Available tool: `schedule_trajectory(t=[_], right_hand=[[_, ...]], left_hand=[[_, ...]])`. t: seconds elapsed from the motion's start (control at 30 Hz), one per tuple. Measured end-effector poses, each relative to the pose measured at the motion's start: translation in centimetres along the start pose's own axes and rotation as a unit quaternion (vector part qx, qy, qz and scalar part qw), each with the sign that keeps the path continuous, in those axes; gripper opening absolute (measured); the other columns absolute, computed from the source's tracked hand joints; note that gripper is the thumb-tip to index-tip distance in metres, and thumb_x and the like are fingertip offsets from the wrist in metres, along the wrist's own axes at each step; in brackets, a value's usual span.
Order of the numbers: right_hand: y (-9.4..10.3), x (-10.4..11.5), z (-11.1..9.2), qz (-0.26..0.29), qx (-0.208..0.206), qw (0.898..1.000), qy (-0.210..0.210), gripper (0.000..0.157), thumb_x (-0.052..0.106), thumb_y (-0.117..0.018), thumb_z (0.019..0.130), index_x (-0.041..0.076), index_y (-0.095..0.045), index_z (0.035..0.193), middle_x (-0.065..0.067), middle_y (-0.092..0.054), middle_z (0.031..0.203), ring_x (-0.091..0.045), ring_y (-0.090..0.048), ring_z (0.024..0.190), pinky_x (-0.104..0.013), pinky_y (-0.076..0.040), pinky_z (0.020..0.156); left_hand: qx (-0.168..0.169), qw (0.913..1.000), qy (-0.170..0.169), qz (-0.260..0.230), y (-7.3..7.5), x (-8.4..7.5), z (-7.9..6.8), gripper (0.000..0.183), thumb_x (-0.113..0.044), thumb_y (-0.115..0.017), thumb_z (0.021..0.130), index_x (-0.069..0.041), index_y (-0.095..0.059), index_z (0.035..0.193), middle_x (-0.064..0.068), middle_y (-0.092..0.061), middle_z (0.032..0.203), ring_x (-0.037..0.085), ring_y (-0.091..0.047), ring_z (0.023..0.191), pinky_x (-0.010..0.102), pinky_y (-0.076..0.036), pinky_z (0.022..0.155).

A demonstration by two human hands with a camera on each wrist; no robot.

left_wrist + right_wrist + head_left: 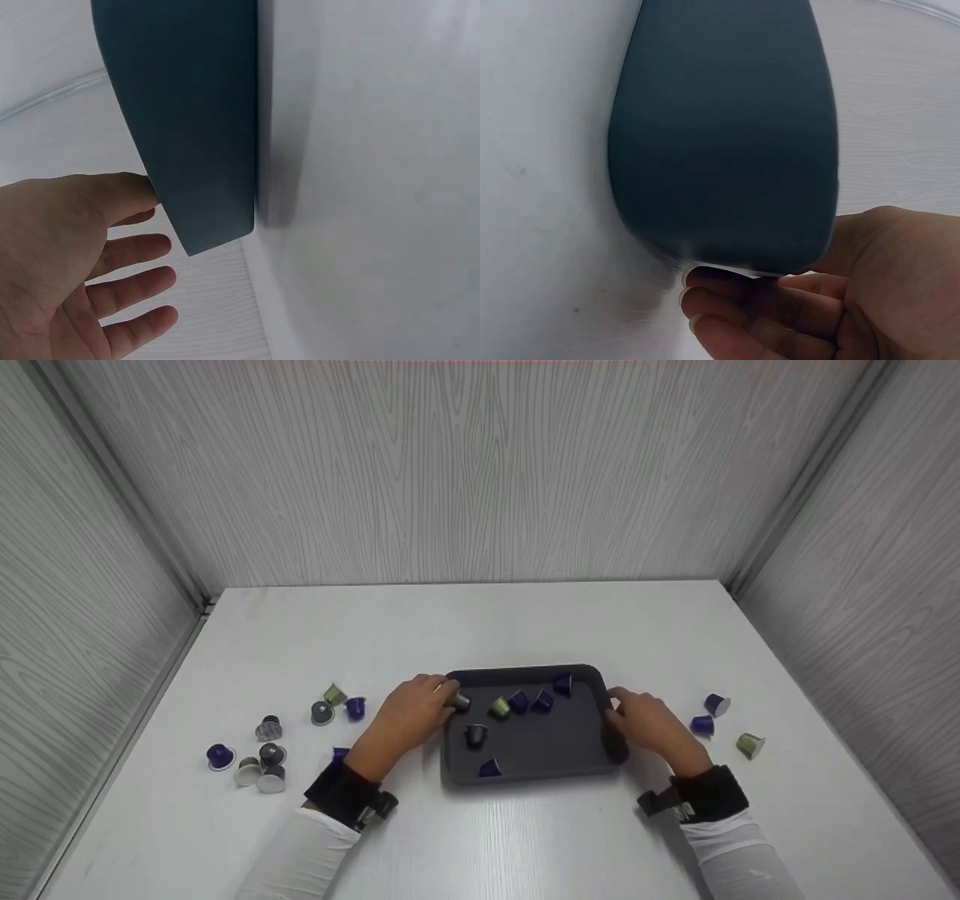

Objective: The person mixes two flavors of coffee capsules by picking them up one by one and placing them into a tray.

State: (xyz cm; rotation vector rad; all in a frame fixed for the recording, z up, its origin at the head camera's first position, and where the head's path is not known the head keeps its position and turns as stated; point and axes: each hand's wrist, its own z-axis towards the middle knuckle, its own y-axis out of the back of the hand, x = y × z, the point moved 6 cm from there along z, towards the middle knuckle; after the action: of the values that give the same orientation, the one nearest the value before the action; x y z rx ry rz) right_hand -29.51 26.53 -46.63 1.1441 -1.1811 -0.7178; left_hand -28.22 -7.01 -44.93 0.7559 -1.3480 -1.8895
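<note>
A dark grey tray (555, 742) sits on the white table, several coffee capsules lying inside. My left hand (416, 709) is at its far left corner, fingertips right at a grey coffee capsule (460, 702) by the rim. In the left wrist view, that thumb passes behind the rim while the other fingers (139, 291) spread beside the tray; I cannot tell whether the capsule is pinched. With thumb at the rim and fingers curled against its underside, my right hand (649, 724) grips the tray's right end, the wall (727, 135) filling the right wrist view.
To the left lie several loose capsules, among them a purple capsule (220, 756) and a green capsule (334, 694). On the right are two purple ones and a green-and-white capsule (750, 745). Wood-grain panels (465, 472) enclose the table at the back and sides.
</note>
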Motion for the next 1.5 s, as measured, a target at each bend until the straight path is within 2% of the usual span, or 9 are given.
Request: schedule_trajectory(t=[0.17,0.3,0.43,0.53,0.73,0.93,1.23,1.37,1.5], right_hand=[[-0.1,-0.1,-0.1,0.006,0.005,1.000,-0.005,0.038,0.016,-0.055,0.097,-0.004,-0.055,0.129,-0.010,-0.068,0.084,-0.024,-0.063,0.071,-0.044,-0.052,0.066],[-0.1,0.0,-0.1,0.008,0.005,1.000,-0.003,0.039,0.016,-0.054,0.096,-0.004,-0.055,0.129,-0.009,-0.068,0.083,-0.024,-0.062,0.070,-0.044,-0.052,0.066],[0.0,0.0,-0.1,0.007,0.003,1.000,-0.004,0.039,0.018,-0.054,0.097,-0.003,-0.056,0.129,-0.009,-0.067,0.083,-0.023,-0.062,0.070,-0.043,-0.052,0.066],[0.1,0.0,0.0,0.003,0.005,1.000,-0.009,0.039,0.016,-0.054,0.097,-0.004,-0.055,0.130,-0.009,-0.067,0.084,-0.024,-0.061,0.070,-0.043,-0.051,0.066],[0.1,-0.1,0.0,0.007,0.008,1.000,-0.016,0.039,0.015,-0.054,0.096,-0.004,-0.054,0.130,-0.011,-0.068,0.085,-0.026,-0.063,0.072,-0.044,-0.051,0.066],[0.0,-0.1,-0.1,0.011,0.004,1.000,-0.012,0.039,0.017,-0.055,0.096,-0.003,-0.055,0.130,-0.010,-0.068,0.086,-0.026,-0.063,0.075,-0.045,-0.052,0.068],[0.1,-0.1,0.0,0.011,0.002,1.000,-0.010,0.038,0.016,-0.055,0.096,-0.003,-0.056,0.129,-0.010,-0.067,0.084,-0.026,-0.062,0.073,-0.045,-0.051,0.067],[0.1,0.0,0.0,0.007,0.001,1.000,-0.006,0.038,0.016,-0.055,0.096,-0.004,-0.056,0.129,-0.010,-0.067,0.084,-0.026,-0.062,0.074,-0.046,-0.051,0.067],[0.1,0.0,-0.1,0.008,0.001,1.000,-0.005,0.039,0.016,-0.055,0.096,-0.004,-0.055,0.130,-0.010,-0.067,0.085,-0.025,-0.062,0.073,-0.045,-0.051,0.067]], left_hand=[[0.000,0.9998,0.011,-0.014,0.0,0.9,-1.0,0.051,-0.037,-0.060,0.097,-0.002,-0.053,0.135,0.019,-0.057,0.127,0.036,-0.055,0.118,0.048,-0.048,0.095],[0.021,0.9993,0.030,-0.005,0.1,1.8,-1.6,0.059,-0.045,-0.053,0.099,-0.003,-0.048,0.141,0.021,-0.051,0.136,0.039,-0.047,0.128,0.049,-0.040,0.104],[0.057,0.9967,0.057,-0.004,0.0,2.7,-2.4,0.064,-0.048,-0.048,0.100,-0.005,-0.042,0.147,0.021,-0.044,0.145,0.040,-0.036,0.137,0.054,-0.033,0.108],[0.086,0.9925,0.085,-0.015,-0.2,3.5,-3.0,0.069,-0.052,-0.045,0.100,-0.008,-0.034,0.152,0.020,-0.035,0.152,0.040,-0.026,0.142,0.059,-0.026,0.110],[0.121,0.9820,0.142,-0.030,-0.7,5.3,-4.3,0.080,-0.060,-0.044,0.097,-0.013,-0.020,0.157,0.019,-0.019,0.160,0.043,-0.014,0.145,0.065,-0.019,0.110],[0.138,0.9722,0.185,-0.038,-0.8,6.9,-5.5,0.084,-0.060,-0.045,0.096,-0.010,-0.016,0.157,0.023,-0.014,0.160,0.048,-0.010,0.144,0.068,-0.015,0.109],[0.166,0.9583,0.227,-0.051,-1.2,9.2,-6.9,0.089,-0.062,-0.042,0.096,-0.003,-0.015,0.156,0.029,-0.015,0.156,0.048,-0.013,0.143,0.063,-0.013,0.112],[0.177,0.9524,0.240,-0.062,-1.3,9.6,-7.2,0.088,-0.060,-0.042,0.098,0.002,-0.017,0.154,0.031,-0.016,0.156,0.048,-0.012,0.143,0.061,-0.011,0.114],[0.194,0.9507,0.237,-0.050,-1.0,9.6,-7.4,0.081,-0.054,-0.041,0.101,0.008,-0.022,0.151,0.032,-0.020,0.154,0.048,-0.014,0.143,0.057,-0.010,0.116]])
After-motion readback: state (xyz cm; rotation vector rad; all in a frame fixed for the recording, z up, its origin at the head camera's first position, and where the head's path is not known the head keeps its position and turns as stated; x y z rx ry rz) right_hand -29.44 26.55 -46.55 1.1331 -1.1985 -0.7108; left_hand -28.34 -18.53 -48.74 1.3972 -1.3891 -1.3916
